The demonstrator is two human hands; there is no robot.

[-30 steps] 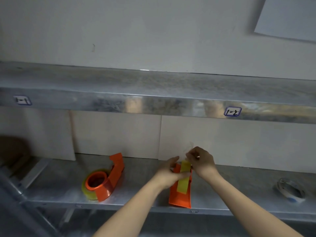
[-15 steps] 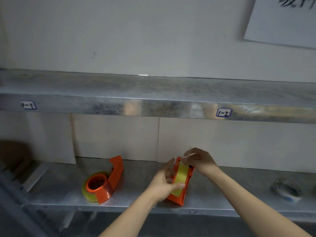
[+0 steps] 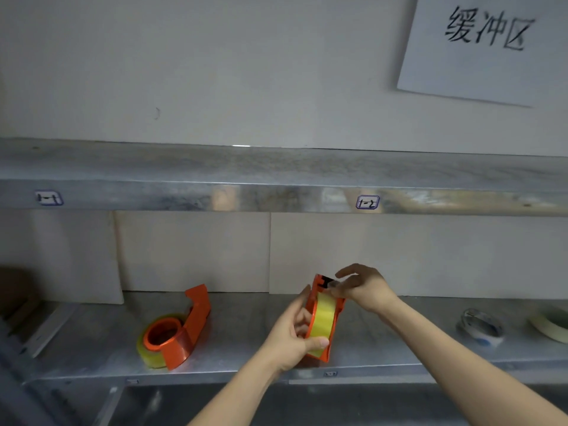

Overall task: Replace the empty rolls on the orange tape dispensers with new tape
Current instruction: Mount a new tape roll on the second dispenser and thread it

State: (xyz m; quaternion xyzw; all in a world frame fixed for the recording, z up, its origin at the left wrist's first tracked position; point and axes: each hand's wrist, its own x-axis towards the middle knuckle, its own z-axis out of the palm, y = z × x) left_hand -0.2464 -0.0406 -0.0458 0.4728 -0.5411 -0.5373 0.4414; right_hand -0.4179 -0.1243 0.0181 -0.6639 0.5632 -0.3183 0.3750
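An orange tape dispenser [image 3: 333, 348] stands nearly upright above the lower shelf [image 3: 239, 342], loaded with a yellowish tape roll [image 3: 322, 318]. My left hand [image 3: 295, 336] grips its lower body, thumb across the roll. My right hand [image 3: 362, 287] pinches the tape's free end at the dispenser's black cutter tip. A second orange dispenser [image 3: 181, 333] lies on its side to the left, with a yellowish roll around its hub.
Two loose rolls lie on the shelf at the right: a thin clear one [image 3: 481, 327] and a pale one [image 3: 551, 325] at the frame edge. The upper shelf [image 3: 276, 195] overhangs the work area. A paper sign [image 3: 485, 47] hangs on the wall.
The dispenser has been tilted more upright, its tip raised. My right hand has shifted up and right along the tape toward the cutter. The camera view has tipped upward.
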